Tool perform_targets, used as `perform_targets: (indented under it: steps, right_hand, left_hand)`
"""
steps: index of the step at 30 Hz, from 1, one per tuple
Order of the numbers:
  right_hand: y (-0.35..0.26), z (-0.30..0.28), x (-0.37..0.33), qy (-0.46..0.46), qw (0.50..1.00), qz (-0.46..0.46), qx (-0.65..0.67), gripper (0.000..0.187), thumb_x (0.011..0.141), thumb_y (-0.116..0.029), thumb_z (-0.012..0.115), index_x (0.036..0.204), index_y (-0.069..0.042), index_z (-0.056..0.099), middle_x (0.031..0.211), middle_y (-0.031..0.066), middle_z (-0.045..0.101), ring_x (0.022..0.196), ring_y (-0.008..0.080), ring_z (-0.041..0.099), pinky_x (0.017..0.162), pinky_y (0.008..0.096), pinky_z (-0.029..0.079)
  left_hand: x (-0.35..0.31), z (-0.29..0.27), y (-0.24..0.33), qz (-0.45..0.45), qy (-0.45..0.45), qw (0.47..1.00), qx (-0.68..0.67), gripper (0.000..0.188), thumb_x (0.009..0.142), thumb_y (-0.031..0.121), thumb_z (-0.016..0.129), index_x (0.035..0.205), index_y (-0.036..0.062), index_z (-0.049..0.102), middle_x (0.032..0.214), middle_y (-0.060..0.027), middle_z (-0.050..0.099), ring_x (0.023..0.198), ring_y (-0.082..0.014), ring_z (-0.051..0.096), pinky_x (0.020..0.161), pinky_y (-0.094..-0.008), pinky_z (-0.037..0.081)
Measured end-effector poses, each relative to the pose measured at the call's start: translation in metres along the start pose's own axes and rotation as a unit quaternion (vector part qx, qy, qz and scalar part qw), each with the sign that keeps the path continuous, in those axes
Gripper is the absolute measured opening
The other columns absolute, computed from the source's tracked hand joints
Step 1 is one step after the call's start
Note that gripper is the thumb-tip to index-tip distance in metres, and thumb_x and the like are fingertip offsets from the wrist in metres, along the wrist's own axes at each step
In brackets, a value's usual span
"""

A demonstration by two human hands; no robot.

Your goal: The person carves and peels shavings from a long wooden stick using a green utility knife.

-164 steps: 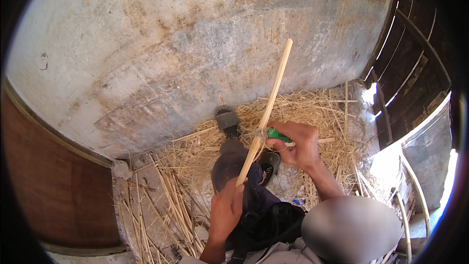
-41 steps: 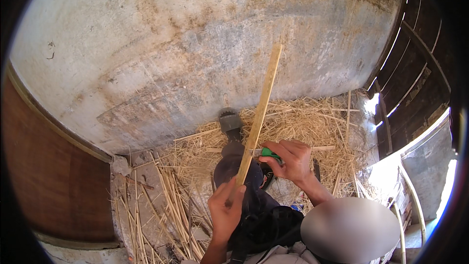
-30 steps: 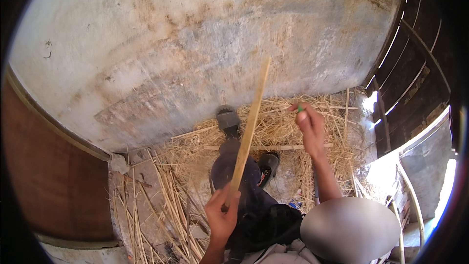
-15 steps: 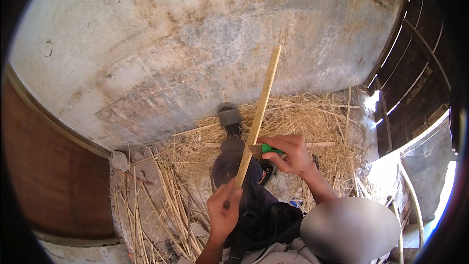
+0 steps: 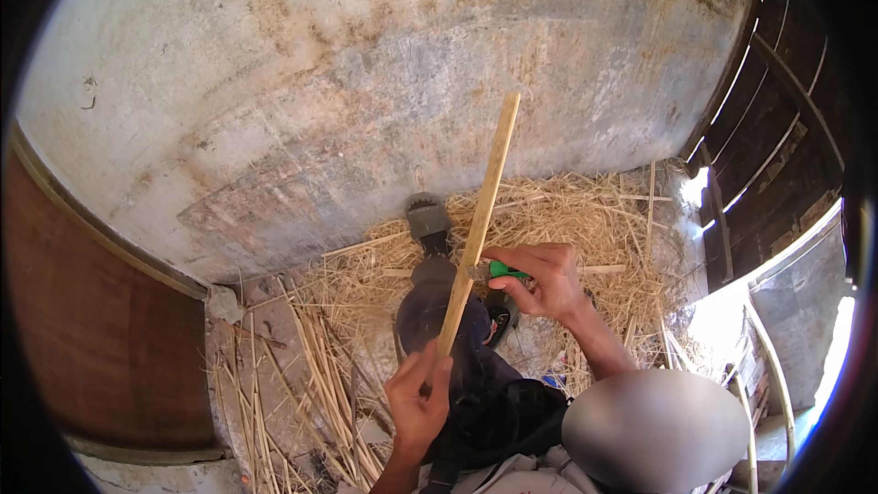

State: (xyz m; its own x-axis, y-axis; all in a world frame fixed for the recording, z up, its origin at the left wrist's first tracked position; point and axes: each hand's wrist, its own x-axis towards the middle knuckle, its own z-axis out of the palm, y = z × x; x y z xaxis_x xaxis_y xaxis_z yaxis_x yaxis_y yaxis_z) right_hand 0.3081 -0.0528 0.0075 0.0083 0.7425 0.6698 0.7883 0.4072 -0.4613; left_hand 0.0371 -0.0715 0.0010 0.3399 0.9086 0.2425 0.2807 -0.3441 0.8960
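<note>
Bamboo strip (image 5: pixel 487 198) is up in the air in front of the person, over one leg, lower end in the left hand (image 5: pixel 418 393). Left fist is closed round that end, thumb along the strip. Right hand (image 5: pixel 549 284) grips a green-handled knife (image 5: pixel 507 269), fingers curled round the handle; short greyish blade (image 5: pixel 479 271) is at the strip's right edge, below its midpoint. Exact bite of the blade: too small to tell.

Strip condition: long, narrow, flat, close to straight. Dull yellow-tan broad face, paler edge along the right side. Far end cut off blunt. Tilted, far end leaning right, seen against the stained plaster wall (image 5: pixel 366 101).

Around it: pile of curly straw-coloured shavings (image 5: pixel 567 215) on the floor by the wall, thin pale stick (image 5: pixel 604 269) lying on it. Loose bundle of split strips (image 5: pixel 326 366) on the floor to the left. Dark shoe (image 5: pixel 427 218) near the wall.
</note>
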Motion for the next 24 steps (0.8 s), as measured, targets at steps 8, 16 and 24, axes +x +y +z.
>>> perform_targets:
  steps: [8,16,24]
  right_hand:
    - [0.005,0.004,0.004,0.028,0.999,-0.022,-0.029,0.038,0.087,-0.035,0.086,0.119,-0.014,0.081,0.077,0.0014,0.074,0.061,0.0211,0.07,0.056,0.0339,0.054]
    - [0.034,-0.018,0.018,0.122,0.974,0.182,-0.046,0.033,0.102,-0.038,0.073,0.115,-0.009,0.082,0.071,0.0081,0.072,0.054,0.0164,0.062,0.052,0.0324,0.048]
    - [0.116,-0.039,0.023,0.214,0.942,0.259,-0.004,0.041,0.11,-0.041,0.061,0.118,-0.006,0.08,0.06,-0.0011,0.054,0.054,0.0093,0.044,0.049,0.0321,0.029]
  left_hand:
    - [-0.002,-0.003,-0.001,-0.031,-0.003,1.0,-0.002,0.028,0.099,0.005,0.073,0.125,-0.0082,0.073,0.075,-0.0078,0.056,0.064,-0.0101,0.05,0.054,-0.0296,0.039]
    - [-0.022,-0.007,-0.009,-0.031,-0.037,0.999,0.004,0.028,0.1,0.007,0.074,0.126,-0.0036,0.074,0.073,-0.0085,0.055,0.061,-0.0114,0.05,0.053,-0.0298,0.039]
    - [-0.034,-0.009,-0.016,-0.042,-0.079,0.996,-0.008,0.028,0.1,0.008,0.074,0.126,-0.0013,0.074,0.073,-0.0076,0.057,0.061,-0.0115,0.05,0.055,-0.0294,0.04]
